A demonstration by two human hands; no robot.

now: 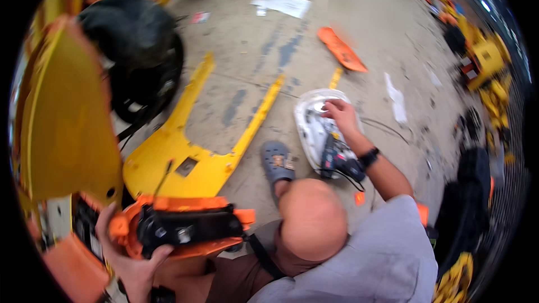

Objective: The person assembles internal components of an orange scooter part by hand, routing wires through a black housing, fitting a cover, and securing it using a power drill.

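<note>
"Where's the left grip (130,262)?"
"Near left, spread wide, holding the orange-black housing (188,229)."
"And the right grip (343,116)?"
"Half curled over the white tray (309,126), farther right; whether it holds anything, I can't tell."

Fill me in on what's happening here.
Someone is working bare-handed among loose parts. The left hand grips one end of an orange-and-black part. The right hand is out over a white tray that holds a dark power tool; whether its fingers touch or hold anything small, I can't tell. A forked yellow panel lies on the floor just beyond the part, and a curved orange piece lies beyond the tray.
</note>
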